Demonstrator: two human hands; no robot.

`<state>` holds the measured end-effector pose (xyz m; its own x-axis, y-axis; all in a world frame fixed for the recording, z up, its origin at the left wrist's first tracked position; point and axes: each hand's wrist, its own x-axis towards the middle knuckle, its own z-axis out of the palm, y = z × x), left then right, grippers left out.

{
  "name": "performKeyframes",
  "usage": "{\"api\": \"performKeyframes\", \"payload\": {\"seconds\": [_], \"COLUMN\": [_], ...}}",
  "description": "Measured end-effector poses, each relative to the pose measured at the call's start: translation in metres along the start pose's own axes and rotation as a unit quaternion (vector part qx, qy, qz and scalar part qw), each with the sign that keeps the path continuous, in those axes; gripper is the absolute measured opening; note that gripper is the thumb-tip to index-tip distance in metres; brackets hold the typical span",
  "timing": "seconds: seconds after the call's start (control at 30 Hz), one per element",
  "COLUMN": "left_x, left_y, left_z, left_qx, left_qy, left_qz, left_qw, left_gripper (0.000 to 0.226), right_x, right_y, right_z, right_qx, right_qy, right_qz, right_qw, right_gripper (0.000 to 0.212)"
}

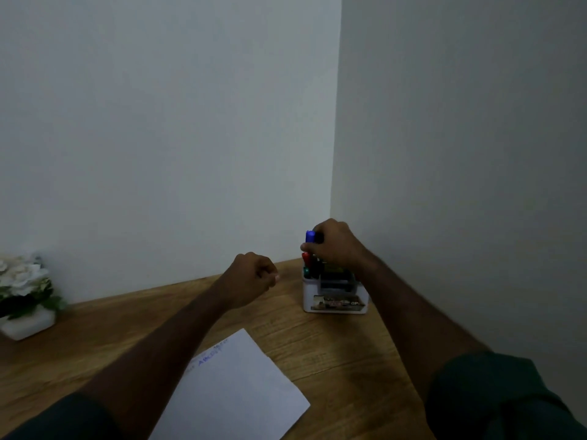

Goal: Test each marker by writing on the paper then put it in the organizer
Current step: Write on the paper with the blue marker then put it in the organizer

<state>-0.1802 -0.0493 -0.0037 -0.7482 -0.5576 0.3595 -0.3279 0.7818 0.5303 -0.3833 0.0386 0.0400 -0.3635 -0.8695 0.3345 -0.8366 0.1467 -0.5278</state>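
Note:
A white organizer [335, 295] stands on the wooden desk near the wall corner. A red marker [306, 258] and a green marker [306, 272] stand upright in its left compartment. Just above them my right hand [336, 244] grips a blue marker [310, 236], held upright with its cap sticking out above my fingers. My left hand [254, 274] hovers over the desk left of the organizer, fingers curled and holding nothing. The white paper [241, 389] lies near the front of the desk, with blue writing near its far edge.
A white pot of white flowers [22, 296] sits at the desk's left edge. Walls meet in a corner right behind the organizer. Bare wooden desk [333, 350] shows between paper and organizer.

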Motion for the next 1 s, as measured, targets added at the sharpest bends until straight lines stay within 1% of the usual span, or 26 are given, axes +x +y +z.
{"api": "performKeyframes", "payload": {"seconds": [0.13,0.27,0.43,0.57,0.63,0.67,0.73,0.8,0.83,0.9,0.93,1.0], "left_x": [0.000,0.001,-0.001,-0.002,-0.002,-0.003,-0.005,-0.008,-0.010,-0.013,-0.015,-0.017], "left_y": [-0.001,0.001,0.007,0.011,0.013,0.014,0.014,0.015,0.017,0.020,0.022,0.023], "left_z": [0.000,0.001,0.004,0.006,0.009,0.011,0.018,0.026,0.031,0.041,0.045,0.053], "left_qx": [0.000,-0.005,-0.008,-0.014,-0.024,-0.039,-0.087,-0.124,-0.135,-0.154,-0.165,-0.186], "left_qy": [0.001,0.003,0.005,0.004,0.004,0.005,0.007,0.003,-0.002,-0.011,-0.012,-0.020], "left_qz": [0.003,0.005,0.009,0.008,-0.003,-0.014,-0.045,-0.077,-0.088,-0.105,-0.112,-0.125], "left_qw": [1.000,1.000,1.000,1.000,1.000,0.999,0.995,0.989,0.987,0.982,0.980,0.974], "left_gripper": [0.013,0.011,0.011,0.012,0.012,0.012,0.010,0.011,0.014,0.024,0.032,0.045], "right_x": [0.005,0.004,0.000,-0.001,-0.006,-0.011,-0.026,-0.048,-0.059,-0.081,-0.091,-0.109], "right_y": [0.006,0.004,0.000,-0.003,-0.006,-0.007,-0.005,0.003,0.009,0.023,0.029,0.036], "right_z": [0.009,0.006,-0.002,-0.004,-0.005,-0.008,-0.012,-0.013,-0.012,-0.008,-0.004,0.003], "right_qx": [-0.010,-0.028,-0.034,-0.014,0.012,0.023,0.037,0.056,0.063,0.055,0.046,0.038], "right_qy": [-0.034,-0.042,-0.029,-0.006,0.029,0.063,0.170,0.280,0.318,0.351,0.354,0.358], "right_qz": [0.018,0.011,-0.005,0.004,0.006,0.006,0.010,0.029,0.045,0.090,0.110,0.121], "right_qw": [0.999,0.999,0.999,1.000,0.999,0.998,0.985,0.958,0.945,0.930,0.928,0.925], "right_gripper": [0.035,0.032,0.033,0.034,0.032,0.028,0.019,0.015,0.015,0.017,0.020,0.025]}}
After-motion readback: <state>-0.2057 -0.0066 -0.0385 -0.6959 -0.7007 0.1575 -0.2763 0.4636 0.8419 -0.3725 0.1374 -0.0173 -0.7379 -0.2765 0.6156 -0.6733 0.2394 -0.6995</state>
